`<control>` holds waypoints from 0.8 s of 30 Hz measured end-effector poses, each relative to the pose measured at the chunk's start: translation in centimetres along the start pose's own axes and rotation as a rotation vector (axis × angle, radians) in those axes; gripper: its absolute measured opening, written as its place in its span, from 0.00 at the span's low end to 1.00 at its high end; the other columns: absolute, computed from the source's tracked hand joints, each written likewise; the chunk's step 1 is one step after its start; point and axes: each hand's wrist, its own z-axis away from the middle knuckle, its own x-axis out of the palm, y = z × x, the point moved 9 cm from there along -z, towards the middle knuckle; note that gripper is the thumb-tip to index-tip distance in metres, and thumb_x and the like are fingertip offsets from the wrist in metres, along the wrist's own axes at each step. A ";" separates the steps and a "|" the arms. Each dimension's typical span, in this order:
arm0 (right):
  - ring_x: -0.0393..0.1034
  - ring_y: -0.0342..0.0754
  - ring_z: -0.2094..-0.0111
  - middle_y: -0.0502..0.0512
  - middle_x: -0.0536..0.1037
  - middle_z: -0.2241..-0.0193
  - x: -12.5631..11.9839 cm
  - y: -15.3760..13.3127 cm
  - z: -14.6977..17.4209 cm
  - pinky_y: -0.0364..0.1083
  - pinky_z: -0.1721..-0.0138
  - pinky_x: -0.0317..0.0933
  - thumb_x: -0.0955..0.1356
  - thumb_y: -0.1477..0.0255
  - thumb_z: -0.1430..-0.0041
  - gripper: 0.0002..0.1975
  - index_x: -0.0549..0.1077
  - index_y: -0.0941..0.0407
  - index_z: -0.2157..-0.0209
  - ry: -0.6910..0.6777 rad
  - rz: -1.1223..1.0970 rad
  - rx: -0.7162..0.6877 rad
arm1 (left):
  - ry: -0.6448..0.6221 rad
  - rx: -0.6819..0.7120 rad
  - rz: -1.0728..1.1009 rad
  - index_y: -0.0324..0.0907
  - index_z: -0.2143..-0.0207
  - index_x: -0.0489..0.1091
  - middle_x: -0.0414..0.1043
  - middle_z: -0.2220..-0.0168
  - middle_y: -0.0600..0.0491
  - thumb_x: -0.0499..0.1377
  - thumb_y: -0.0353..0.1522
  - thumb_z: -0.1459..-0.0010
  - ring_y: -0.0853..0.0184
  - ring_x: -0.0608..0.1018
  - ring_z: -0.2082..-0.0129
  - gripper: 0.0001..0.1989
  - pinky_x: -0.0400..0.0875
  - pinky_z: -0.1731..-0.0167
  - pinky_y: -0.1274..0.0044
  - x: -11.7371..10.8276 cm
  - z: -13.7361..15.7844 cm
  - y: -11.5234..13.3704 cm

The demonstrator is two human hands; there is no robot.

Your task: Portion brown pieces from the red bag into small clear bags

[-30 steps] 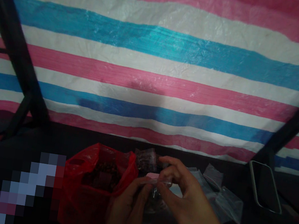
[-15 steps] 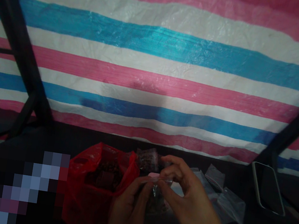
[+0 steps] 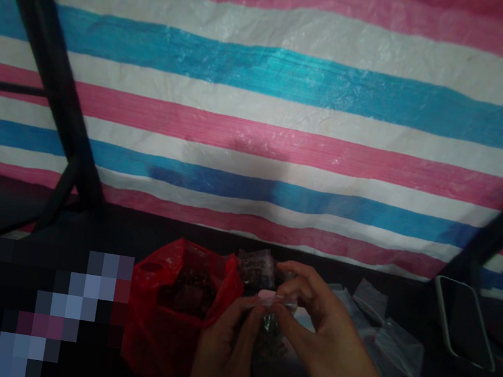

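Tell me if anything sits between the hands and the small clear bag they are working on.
Nothing does. The left hand and right hand both pinch the top edge of the small clear bag directly. The red bag lies beside them, to the left, apart from that grip.

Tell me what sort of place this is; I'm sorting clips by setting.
Probably a makeshift packing stall: a striped tarp as backdrop, a red bag of dark goods, and small clear bags on a dark table.

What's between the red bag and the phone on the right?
In the head view: between the red bag and the phone are both hands, pinching a small clear pouch, then loose clear pouches.
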 end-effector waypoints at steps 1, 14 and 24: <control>0.74 0.47 0.62 0.47 0.78 0.66 0.1 0.0 0.0 0.47 0.55 0.68 0.72 0.68 0.38 0.19 0.72 0.49 0.46 -0.002 -0.002 -0.002 | 0.000 -0.003 -0.001 0.46 0.55 0.83 0.86 0.51 0.49 0.60 0.44 0.34 0.56 0.85 0.50 0.16 0.79 0.48 0.70 -0.1 0.1 -0.1; 0.75 0.46 0.61 0.46 0.78 0.65 1.1 0.5 -0.3 0.47 0.55 0.68 0.71 0.68 0.36 0.23 0.69 0.47 0.41 -0.042 -0.021 0.019 | 0.040 0.007 0.039 0.46 0.58 0.83 0.87 0.55 0.49 0.61 0.43 0.36 0.57 0.86 0.55 0.15 0.80 0.53 0.71 -0.9 -0.3 0.1; 0.76 0.47 0.63 0.47 0.79 0.66 0.9 0.2 -0.4 0.46 0.59 0.68 0.73 0.65 0.39 0.25 0.68 0.49 0.42 -0.021 -0.009 0.033 | 0.098 0.025 0.045 0.46 0.61 0.83 0.87 0.57 0.50 0.60 0.42 0.37 0.57 0.86 0.55 0.13 0.80 0.53 0.72 -0.9 -0.2 0.5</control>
